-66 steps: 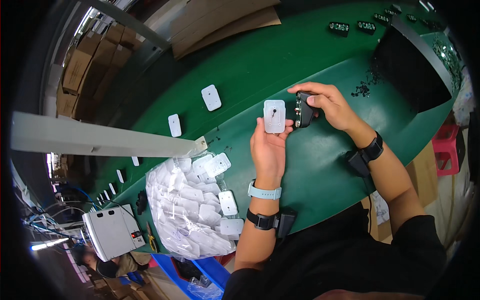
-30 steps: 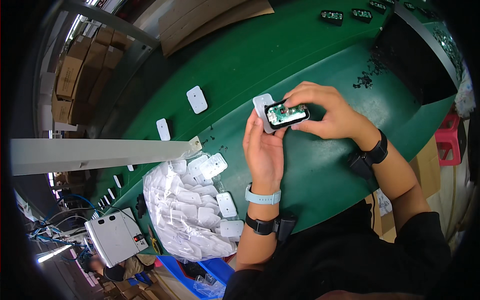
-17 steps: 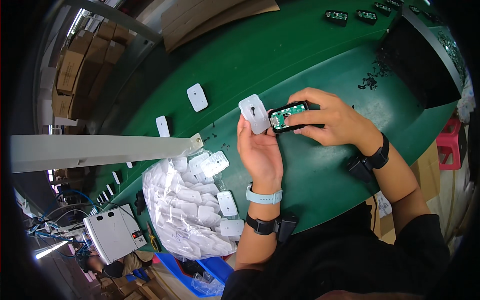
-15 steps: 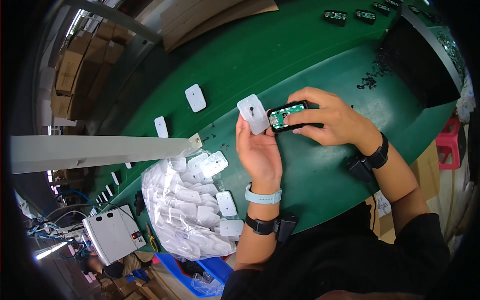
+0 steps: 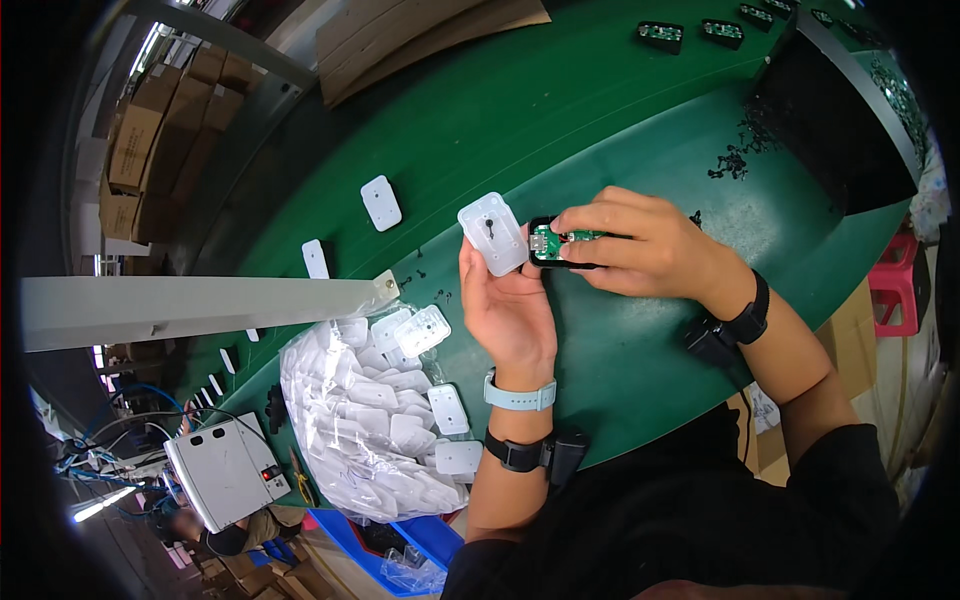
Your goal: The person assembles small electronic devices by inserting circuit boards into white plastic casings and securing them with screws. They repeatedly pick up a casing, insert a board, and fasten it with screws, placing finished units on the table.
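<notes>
Left hand: the left hand [image 5: 508,305] is raised over the green bench [image 5: 560,110], palm up, its fingers gripping a white plastic cover [image 5: 493,233] that tilts toward the right.
Right hand: the right hand [image 5: 640,245] pinches a small black housing with a green circuit board [image 5: 560,243] inside, held just right of the white plastic cover and touching its edge.
Wrists: a pale blue watch [image 5: 520,394] and a black band [image 5: 520,453] sit on the left forearm; a black band [image 5: 745,318] sits on the right.
Near left: a clear bag of white covers [image 5: 360,430] lies on the bench, with loose ones at its mouth.
Far left: two single white covers [image 5: 380,203] lie apart on the bench.
Far right: a black tray [image 5: 830,120] sits beside scattered small black parts [image 5: 740,155].
Far edge: sheets of cardboard [image 5: 420,35].
</notes>
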Tool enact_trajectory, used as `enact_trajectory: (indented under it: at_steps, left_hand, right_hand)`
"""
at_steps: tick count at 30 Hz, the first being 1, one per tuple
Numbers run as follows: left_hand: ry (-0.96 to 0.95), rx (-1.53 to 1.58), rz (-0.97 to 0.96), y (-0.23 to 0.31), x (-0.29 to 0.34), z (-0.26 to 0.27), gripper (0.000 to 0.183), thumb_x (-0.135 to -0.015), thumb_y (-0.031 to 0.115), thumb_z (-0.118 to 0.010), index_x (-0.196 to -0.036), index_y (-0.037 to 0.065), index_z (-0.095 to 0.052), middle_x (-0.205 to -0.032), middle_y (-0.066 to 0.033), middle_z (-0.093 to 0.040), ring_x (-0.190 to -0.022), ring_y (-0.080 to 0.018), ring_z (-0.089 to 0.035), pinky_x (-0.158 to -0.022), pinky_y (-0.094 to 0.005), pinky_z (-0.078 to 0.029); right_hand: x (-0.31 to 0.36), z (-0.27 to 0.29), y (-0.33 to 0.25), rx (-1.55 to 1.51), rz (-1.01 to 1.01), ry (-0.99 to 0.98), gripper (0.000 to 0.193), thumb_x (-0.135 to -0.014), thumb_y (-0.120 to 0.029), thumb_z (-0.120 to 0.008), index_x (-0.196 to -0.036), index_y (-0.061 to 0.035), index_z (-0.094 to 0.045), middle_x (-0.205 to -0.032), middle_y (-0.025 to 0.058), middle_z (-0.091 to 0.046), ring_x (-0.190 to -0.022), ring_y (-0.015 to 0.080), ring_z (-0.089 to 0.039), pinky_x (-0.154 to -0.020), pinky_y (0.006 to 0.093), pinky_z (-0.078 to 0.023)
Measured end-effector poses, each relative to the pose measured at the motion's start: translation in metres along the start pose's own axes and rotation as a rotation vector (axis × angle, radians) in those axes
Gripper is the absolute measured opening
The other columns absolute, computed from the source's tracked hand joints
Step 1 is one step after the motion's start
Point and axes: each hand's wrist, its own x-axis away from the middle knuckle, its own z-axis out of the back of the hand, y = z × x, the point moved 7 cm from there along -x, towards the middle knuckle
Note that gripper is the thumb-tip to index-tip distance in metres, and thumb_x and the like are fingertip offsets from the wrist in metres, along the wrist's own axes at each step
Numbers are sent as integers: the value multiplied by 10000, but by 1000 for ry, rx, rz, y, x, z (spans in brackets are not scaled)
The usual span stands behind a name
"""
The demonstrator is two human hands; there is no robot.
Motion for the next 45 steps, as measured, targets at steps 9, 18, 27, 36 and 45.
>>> enact_trajectory:
  at_steps: [9, 18, 27, 36, 45]
  left_hand:
    - [-53, -9, -24, 2, 0, -4, 483, -1039, 229, -423, -1434, -47, -381, -1343, -174, -554, -1174, -295, -606, -985, -428, -515]
    - [-59, -69, -53, 2, 2, -9, 427, -1024, 177, -497, -1378, -57, -453, -1335, -175, -566, -1189, -279, -603, -1012, -437, -498]
    - [-136, -410, -129, 1, 6, -18, 289, -989, 57, -546, -1240, -84, -572, -1223, -185, -635, -1152, -307, -636, -1004, -388, -500]
    - [-160, -476, -99, -4, 10, -23, 282, -991, 65, -563, -1230, -80, -590, -1209, -169, -646, -1105, -232, -646, -971, -344, -516]
    - [-210, -594, -59, -13, 11, -24, 306, -961, 3, -594, -1256, -77, -598, -1157, -151, -677, -1069, -179, -643, -961, -313, -510]
  right_hand:
    - [2, -2, 0, 10, 12, 42, 276, -683, -11, -762, -951, -19, -696, -1127, 111, -661, -786, 254, -616, -668, 337, -542]
    - [4, 2, 17, -250, -235, 67, 336, -732, -42, -797, -1049, -58, -688, -1186, 123, -612, -920, 245, -616, -834, 345, -531]
    - [19, -9, 44, -794, -631, 110, 451, -866, -54, -740, -1250, -3, -509, -1184, 89, -635, -1024, 148, -606, -901, 309, -492]
    - [16, -4, 48, -773, -572, 2, 321, -903, -9, -685, -1217, 9, -618, -1242, 104, -580, -1145, 173, -582, -994, 327, -471]
    - [11, 7, 43, -511, -481, 103, 242, -868, -67, -742, -1088, -9, -658, -1126, 64, -631, -884, 134, -604, -775, 275, -508]
